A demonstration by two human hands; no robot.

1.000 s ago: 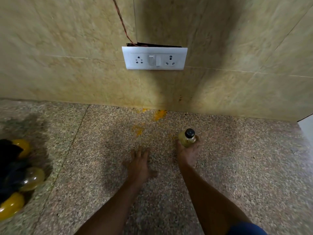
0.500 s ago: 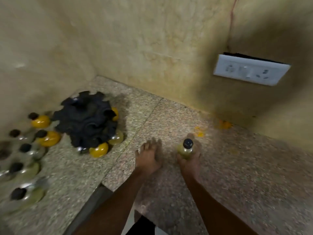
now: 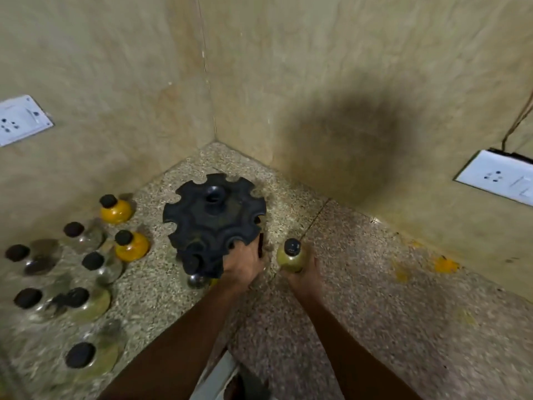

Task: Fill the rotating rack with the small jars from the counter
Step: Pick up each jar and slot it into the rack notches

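Observation:
The black rotating rack stands in the counter's corner, with a jar or two showing in its lower slots. My left hand grips the rack's near right edge. My right hand holds a small round jar with a black cap and pale yellow contents, just right of the rack. Several more small jars stand to the left of the rack: two orange ones and several clear or greenish ones.
The speckled stone counter meets beige tiled walls in a corner. A white socket plate sits on the right wall, another socket plate on the left wall. Yellow stains mark the counter by the right wall.
The view has swung left, bringing the rack and the jars to the centre. My left hand went from flat on the counter to gripping the rack. The right hand kept its jar.

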